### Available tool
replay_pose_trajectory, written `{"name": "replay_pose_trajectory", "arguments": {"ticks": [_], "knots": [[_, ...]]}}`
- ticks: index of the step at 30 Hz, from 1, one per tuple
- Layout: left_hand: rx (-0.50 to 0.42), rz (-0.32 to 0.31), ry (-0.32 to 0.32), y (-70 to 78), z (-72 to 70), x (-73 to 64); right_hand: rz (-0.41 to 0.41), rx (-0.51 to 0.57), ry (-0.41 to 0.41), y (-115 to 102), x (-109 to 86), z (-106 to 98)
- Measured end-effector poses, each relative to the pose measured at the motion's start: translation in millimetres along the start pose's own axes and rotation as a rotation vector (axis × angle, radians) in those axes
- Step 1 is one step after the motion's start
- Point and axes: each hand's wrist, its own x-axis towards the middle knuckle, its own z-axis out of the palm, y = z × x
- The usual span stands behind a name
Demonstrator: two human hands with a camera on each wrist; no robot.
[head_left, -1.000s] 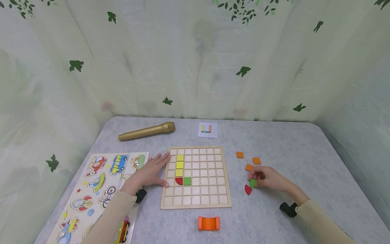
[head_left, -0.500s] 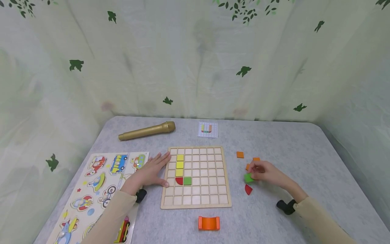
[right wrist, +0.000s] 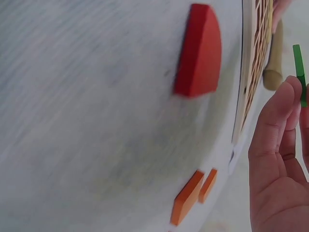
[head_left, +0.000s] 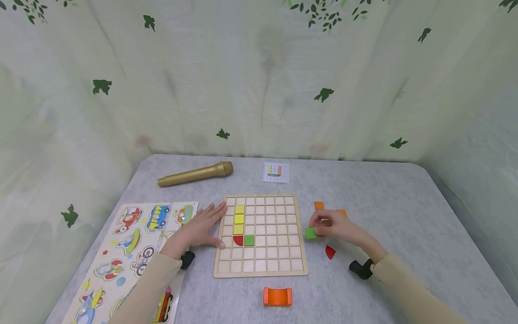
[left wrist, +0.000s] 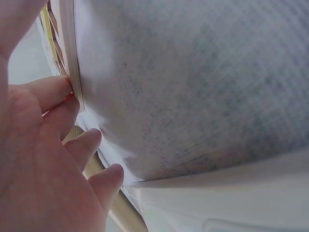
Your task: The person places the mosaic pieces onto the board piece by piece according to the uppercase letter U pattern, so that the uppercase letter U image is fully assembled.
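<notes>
My right hand [head_left: 333,226] pinches a green square tile [head_left: 310,233] between thumb and fingers, just right of the wooden grid board [head_left: 301,261]. In the right wrist view the green tile [right wrist: 299,72] stands edge-on at the fingertips. My left hand [head_left: 199,228] rests with fingers spread along the board's left edge; its fingertips touch the frame in the left wrist view. On the board lie a column of yellow square tiles [head_left: 239,219], a red quarter-round tile [head_left: 238,240] below them and a green square tile [head_left: 248,240] beside it. Another red quarter-round tile [head_left: 330,252] lies on the table near my right hand.
Orange square tiles [head_left: 319,205] lie right of the board, partly behind my hand. A small pattern card [head_left: 276,172] and a gold toy microphone [head_left: 195,174] are at the back. An orange curved block [head_left: 277,297] stands in front; a picture puzzle board [head_left: 133,261] lies left.
My right hand has lifted the green tile from beside the red one and carried it left toward the board. The left hand has stayed in place.
</notes>
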Motion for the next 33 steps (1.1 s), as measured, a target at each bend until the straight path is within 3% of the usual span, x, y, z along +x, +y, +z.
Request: {"name": "replay_pose_trajectory", "arguments": {"ticks": [13,26,33], "knots": [[0.015,0.001,-0.005,-1.4,0.9,2.1,0.016,0.026,-0.074,-15,36.0,40],[0.019,-0.002,-0.010,-2.0,0.6,1.9,-0.016,-0.043,-0.090,-32,67.9,79],[0.021,-0.003,-0.015,-1.4,0.3,1.7,0.019,-0.108,-0.079,-38,78.5,90]]}}
